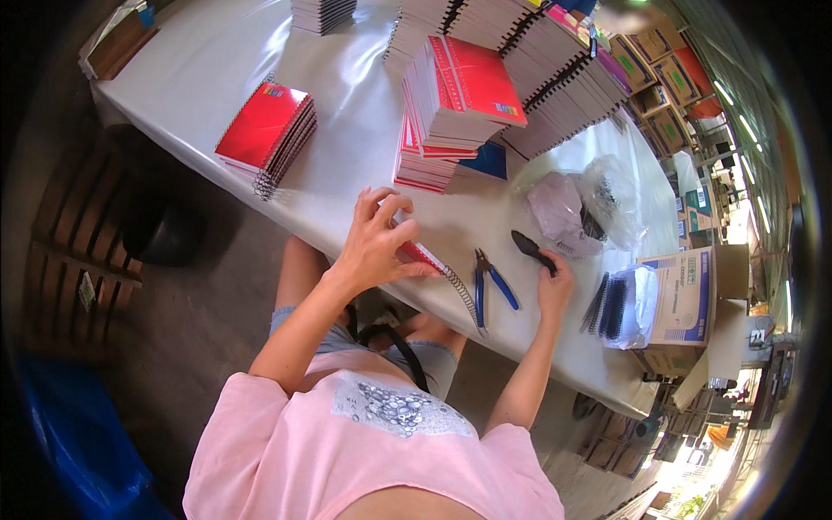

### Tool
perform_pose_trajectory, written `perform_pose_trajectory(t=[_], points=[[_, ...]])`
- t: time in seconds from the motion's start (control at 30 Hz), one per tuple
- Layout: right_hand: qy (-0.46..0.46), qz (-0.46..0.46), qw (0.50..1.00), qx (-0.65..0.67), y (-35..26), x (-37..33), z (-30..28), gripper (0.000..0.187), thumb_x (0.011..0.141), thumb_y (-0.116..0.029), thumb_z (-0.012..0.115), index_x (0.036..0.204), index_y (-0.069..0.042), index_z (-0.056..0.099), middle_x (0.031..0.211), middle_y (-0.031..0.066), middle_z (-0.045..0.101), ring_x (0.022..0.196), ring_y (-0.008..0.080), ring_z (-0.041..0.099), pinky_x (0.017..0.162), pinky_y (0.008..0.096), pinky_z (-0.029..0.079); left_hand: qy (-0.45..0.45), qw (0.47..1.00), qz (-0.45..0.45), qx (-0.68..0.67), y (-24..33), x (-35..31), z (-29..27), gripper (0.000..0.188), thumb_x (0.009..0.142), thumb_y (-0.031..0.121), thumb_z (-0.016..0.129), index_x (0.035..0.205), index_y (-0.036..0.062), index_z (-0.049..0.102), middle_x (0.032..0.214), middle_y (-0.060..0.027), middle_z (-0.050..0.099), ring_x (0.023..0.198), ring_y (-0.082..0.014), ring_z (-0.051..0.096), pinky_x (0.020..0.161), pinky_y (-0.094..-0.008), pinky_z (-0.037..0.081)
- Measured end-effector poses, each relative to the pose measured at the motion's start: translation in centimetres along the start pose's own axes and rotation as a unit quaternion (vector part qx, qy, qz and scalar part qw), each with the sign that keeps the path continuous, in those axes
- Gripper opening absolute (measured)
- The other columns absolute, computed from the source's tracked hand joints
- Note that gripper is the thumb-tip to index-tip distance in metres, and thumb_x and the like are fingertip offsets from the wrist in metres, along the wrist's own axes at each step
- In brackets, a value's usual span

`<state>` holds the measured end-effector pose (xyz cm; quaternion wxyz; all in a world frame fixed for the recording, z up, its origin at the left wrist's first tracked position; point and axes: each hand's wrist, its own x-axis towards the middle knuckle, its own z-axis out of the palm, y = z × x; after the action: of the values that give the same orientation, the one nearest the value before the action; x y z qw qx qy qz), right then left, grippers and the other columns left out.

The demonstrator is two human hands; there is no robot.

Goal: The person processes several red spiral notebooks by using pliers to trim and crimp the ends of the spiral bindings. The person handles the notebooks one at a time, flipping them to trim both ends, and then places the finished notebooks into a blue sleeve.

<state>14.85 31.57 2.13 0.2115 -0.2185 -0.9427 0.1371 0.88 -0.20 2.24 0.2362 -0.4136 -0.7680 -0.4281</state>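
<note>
My left hand (374, 241) is closed around a red notebook (420, 256) held on edge at the table's front. A dark spiral coil (464, 293) runs out from its near end and curves down towards the table edge. My right hand (555, 284), to the right, grips the end of a slim black tool (527, 245) with a wider, leaf-shaped end; its kind I cannot make out. Between my hands lie blue-handled pliers (491, 282), their handles spread. Beyond my left hand stands a tall stack of red-covered books (472, 78), its upper part without visible coils.
A pile of red spiral notebooks (267, 126) sits at the left table edge. Tall stacks of bound notebooks (555, 78) stand at the back. On the right are a clear plastic bag (607, 204), black coils (614, 303) in plastic and an open cardboard box (676, 295).
</note>
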Motion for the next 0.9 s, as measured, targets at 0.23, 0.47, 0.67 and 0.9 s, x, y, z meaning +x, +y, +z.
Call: perform_pose_trajectory(t=[0.23,0.47,0.67,0.9], points=[[-0.243,-0.138,0.663,0.695,-13.3,-1.1,1.3,0.026,0.069,0.007,0.065,0.095,0.002,0.064,0.096,0.0178,0.066,0.098,0.0226,0.062,0.091,0.035,0.047,-0.023,0.999,-0.025,0.0,-0.1,-0.1,-0.9,0.055,0.05,0.05,0.081,0.075,0.0085,0.054,0.108,-0.0088,0.048,0.111,-0.0336,0.039,0.097,-0.0583,0.026],[-0.275,-0.082,0.706,0.648,-12.9,-0.2,2.0,0.022,0.068,0.012,0.056,0.085,0.004,0.067,0.097,0.0186,0.067,0.095,0.0262,0.063,0.09,0.0346,0.047,-0.026,0.999,-0.019,-0.017,-0.3,-0.2,-0.8,0.054,0.053,0.052,0.079,0.072,0.0082,0.054,0.111,-0.0101,0.047,0.114,-0.0332,0.038,0.098,-0.0616,0.025],[-0.271,-0.122,0.874,0.385,-14.6,1.0,0.8,0.025,0.066,0.008,0.061,0.09,0.003,0.069,0.091,0.0168,0.068,0.088,0.0237,0.064,0.08,0.031,0.05,-0.028,0.998,-0.011,-0.056,-0.6,0.5,-0.7,0.053,0.055,0.051,0.078,0.072,0.0076,0.054,0.115,-0.0122,0.047,0.115,-0.0353,0.037,0.098,-0.0531,0.03],[-0.204,-0.137,0.836,0.491,-15.2,0.9,2.2,0.032,0.067,0.014,0.053,0.092,0.003,0.069,0.09,0.0157,0.068,0.087,0.0234,0.065,0.084,0.0268,0.047,-0.022,0.995,-0.001,-0.094,-1.3,1.0,-0.8,0.054,0.052,0.05,0.081,0.073,0.007,0.055,0.121,-0.0147,0.042,0.112,-0.0375,0.038,0.093,-0.0451,0.037]])
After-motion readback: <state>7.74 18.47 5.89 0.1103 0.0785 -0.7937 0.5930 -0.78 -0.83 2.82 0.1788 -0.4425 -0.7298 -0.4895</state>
